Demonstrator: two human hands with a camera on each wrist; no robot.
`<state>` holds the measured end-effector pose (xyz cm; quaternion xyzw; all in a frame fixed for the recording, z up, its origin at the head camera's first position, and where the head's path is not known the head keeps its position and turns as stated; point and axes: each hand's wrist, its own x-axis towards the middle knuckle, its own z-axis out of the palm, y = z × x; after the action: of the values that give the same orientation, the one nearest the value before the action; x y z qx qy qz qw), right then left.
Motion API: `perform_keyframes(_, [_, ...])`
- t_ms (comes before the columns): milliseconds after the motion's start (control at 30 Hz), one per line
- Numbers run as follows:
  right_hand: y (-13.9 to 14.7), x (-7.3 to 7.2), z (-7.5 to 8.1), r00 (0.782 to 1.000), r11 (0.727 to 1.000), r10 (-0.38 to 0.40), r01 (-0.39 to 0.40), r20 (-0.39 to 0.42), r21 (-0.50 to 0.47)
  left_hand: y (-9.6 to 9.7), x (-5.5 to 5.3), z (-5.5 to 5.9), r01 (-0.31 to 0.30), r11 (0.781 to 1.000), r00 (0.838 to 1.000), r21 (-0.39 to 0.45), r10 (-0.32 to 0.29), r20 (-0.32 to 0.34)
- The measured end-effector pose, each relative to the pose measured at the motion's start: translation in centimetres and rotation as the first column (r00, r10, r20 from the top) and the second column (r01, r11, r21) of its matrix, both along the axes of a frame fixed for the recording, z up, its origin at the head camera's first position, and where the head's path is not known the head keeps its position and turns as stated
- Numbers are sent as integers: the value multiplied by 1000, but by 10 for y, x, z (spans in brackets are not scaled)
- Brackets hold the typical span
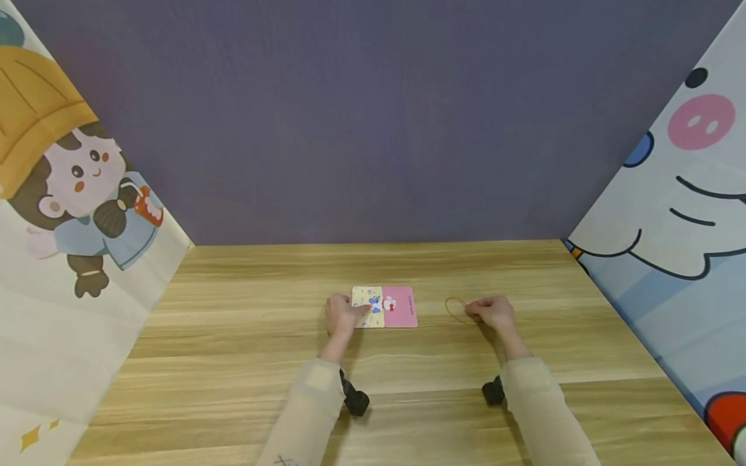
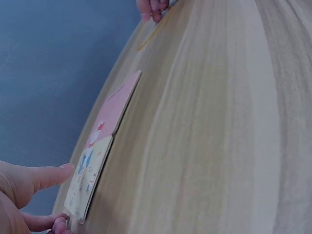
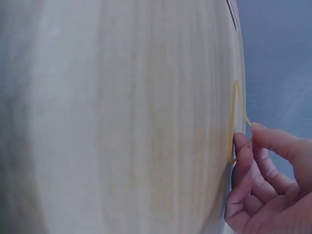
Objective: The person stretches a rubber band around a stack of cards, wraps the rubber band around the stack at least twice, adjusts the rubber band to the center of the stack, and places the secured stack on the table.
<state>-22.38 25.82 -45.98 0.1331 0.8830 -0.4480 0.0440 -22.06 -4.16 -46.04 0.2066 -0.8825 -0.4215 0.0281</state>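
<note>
From here the thin yellow loop (image 3: 231,127) looks rubbery, the flat brown wood-grain tabletop (image 1: 419,369) smooth to its edges.

Left hand (image 1: 340,315), right hand (image 1: 494,312): two. Left sleeve (image 1: 303,411), right sleeve (image 1: 544,408): two. Left black wrist device (image 1: 356,399), right black wrist device (image 1: 493,391): two. Yellow rubber band (image 3: 232,122): one. Cream printed panel (image 1: 368,296), pink printed panel (image 1: 402,307): two, joined or separate unclear. Wood-grain tabletop (image 1: 431,362): one. Cartoon-printed left wall (image 1: 35,362), cartoon-printed right wall (image 1: 688,310): two. Plain back wall (image 1: 373,123): one. Orange-hatted cartoon child (image 1: 87,181): one. Pink pig snout (image 1: 701,122): one.
</note>
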Motion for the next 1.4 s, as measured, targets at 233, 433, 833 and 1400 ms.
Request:
perform_keyframes(233, [-2, 3, 1, 1000, 999, 6, -5, 2, -46, 9, -1, -9, -58, 997, 996, -60, 54, -74])
perform_keyframes(433, [-2, 6, 1, 1000, 998, 9, -8, 10, -57, 17, -1, -10, -105, 989, 992, -102, 96, -83])
perform_keyframes(833, [-3, 6, 0, 1000, 999, 10, -10, -4, -45, 26, 0, -13, -104, 967, 994, -233, 94, -54])
perform_keyframes(1400, [-4, 8, 0, 1000, 999, 17, -18, -5, -44, 27, -2, -9, -90, 961, 996, -260, 90, -11])
